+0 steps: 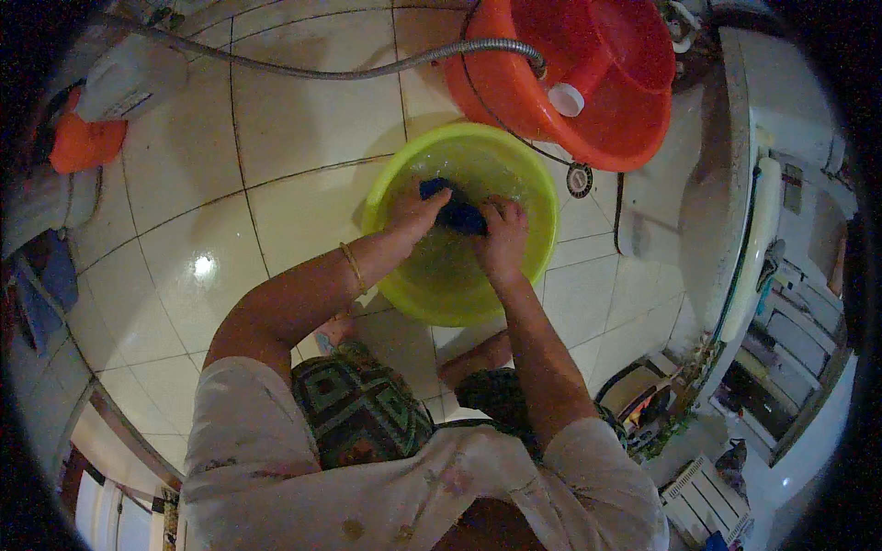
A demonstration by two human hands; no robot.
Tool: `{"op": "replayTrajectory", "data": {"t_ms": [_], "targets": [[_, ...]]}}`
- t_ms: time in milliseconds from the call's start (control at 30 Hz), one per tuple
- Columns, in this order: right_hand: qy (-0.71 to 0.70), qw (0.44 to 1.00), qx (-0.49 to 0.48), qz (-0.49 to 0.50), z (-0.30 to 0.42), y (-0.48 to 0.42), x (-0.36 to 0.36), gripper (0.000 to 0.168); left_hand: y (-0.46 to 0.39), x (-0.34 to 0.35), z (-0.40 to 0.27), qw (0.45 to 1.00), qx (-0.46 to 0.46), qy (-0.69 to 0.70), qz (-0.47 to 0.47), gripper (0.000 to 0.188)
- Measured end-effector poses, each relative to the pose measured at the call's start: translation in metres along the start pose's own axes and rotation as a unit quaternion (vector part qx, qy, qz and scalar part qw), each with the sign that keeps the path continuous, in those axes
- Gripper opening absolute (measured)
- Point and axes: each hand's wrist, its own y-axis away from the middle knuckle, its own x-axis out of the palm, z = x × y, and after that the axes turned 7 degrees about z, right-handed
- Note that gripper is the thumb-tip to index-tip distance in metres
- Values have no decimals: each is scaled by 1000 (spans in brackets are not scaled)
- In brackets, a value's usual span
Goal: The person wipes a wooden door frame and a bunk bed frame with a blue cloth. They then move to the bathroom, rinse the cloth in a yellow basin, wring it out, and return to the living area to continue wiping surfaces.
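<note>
A yellow-green plastic basin (551,227) with water in it stands on the tiled floor in front of me. Over the water, a dark blue cloth (462,215) stretches between my two hands. My left hand (422,213) grips its left end, with the thumb on top. At the right end, my right hand (504,234) holds the cloth with bent fingers. What kind of cloth or garment it is cannot be made out, and part of it is hidden by my fingers.
Beyond the basin is a large orange-red tub (620,138) containing a white-capped red container (567,100). A metal flexible hose (386,71) runs across to it. A round floor drain (579,180) lies right of the basin. An orange object (86,144) is at far left.
</note>
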Motion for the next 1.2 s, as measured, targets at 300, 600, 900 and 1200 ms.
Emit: {"op": "replayTrajectory", "data": {"t_ms": [300, 600, 900, 1200], "targets": [[-297, 951, -66, 48, 61, 62, -104, 47, 3, 14, -7, 785, -223, 483, 316, 48], [-861, 335, 381, -42, 10, 80, -41, 37, 21, 24, -33, 919, 85, 317, 219, 20], [-829, 424, 360, 58, -1, 56, 0, 40, 73, 31, -59, 595, 609, -419, 315, 19], [-342, 812, 134, 454, 8, -31, -29, 26, 101, 62, -47, 531, 415, -516, 529, 24]]}}
